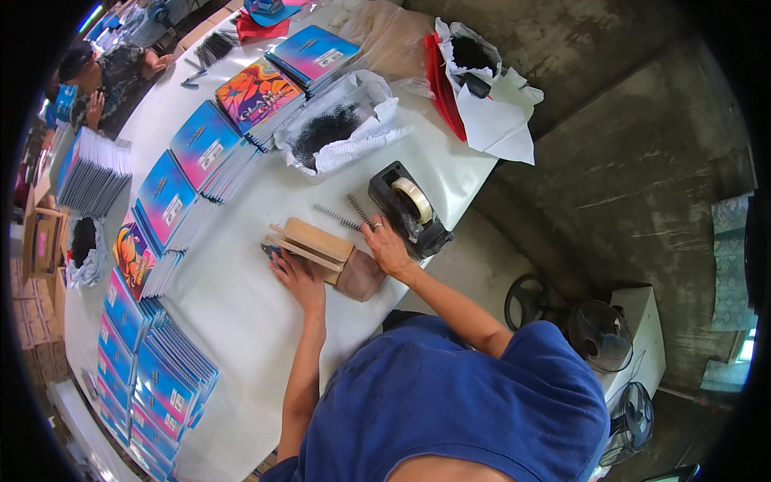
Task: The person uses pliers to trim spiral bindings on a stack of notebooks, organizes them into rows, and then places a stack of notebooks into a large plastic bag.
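Note:
A wooden block-like holder [315,245] with upright slats lies on the white table in front of me. Against its left side is my left hand [299,281], fingers bent and close together. A small dark, bluish edge [269,250] shows at those fingertips; I cannot make out what it is. The holder's right end has a brown rounded piece [361,277]. My right hand [387,247], with a ring on one finger, closes over a black spiral coil [358,207] right of the holder. Another black coil [333,215] lies beside it.
A black tape dispenser [409,205] stands by the right edge. Paper-lined boxes of black coils [328,132] [474,52] sit farther off. Stacks of spiral notebooks [205,145] line the table's left side. Across the table, a person [112,80] sits. Fans [601,336] stand at right.

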A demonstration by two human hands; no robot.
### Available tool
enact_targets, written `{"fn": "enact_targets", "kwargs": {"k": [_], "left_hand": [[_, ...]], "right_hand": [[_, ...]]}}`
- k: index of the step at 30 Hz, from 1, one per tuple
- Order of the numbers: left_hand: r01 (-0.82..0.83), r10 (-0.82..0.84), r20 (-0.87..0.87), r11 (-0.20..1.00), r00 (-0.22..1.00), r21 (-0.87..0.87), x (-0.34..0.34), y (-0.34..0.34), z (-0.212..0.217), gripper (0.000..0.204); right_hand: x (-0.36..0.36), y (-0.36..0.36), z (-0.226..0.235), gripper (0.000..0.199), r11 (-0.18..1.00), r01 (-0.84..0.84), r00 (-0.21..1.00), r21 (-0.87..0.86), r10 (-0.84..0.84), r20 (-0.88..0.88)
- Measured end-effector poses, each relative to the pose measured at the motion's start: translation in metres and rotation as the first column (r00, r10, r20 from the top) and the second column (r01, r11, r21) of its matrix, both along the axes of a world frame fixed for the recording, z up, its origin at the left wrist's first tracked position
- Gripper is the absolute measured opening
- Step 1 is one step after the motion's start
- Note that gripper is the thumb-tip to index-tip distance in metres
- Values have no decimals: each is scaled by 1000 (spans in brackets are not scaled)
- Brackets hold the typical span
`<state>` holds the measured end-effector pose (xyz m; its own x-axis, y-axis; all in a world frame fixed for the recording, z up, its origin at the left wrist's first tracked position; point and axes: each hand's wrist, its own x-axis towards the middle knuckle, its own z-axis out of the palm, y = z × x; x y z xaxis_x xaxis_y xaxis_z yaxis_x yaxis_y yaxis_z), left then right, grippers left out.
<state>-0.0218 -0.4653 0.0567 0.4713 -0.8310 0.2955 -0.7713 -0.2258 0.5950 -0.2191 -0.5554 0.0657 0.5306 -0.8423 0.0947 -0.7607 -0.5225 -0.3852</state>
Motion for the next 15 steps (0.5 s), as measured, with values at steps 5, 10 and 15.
{"fn": "enact_targets", "kwargs": {"k": [5, 10, 15], "left_hand": [[18, -18, 20, 1000, 1000, 18, -14, -12, -1, 65], [30, -35, 52, 994, 998, 102, -33, -33, -3, 78], [-53, 44, 53, 982, 998, 180, -48, -53, 1, 94]], "right_hand": [[-14, -11, -8, 46, 992, -127, 988, -1, 127, 90], [-20, -15, -5, 38, 983, -180, 976, -33, 182, 121], [-28, -21, 1, 41, 982, -175, 982, -74, 180, 60]]}}
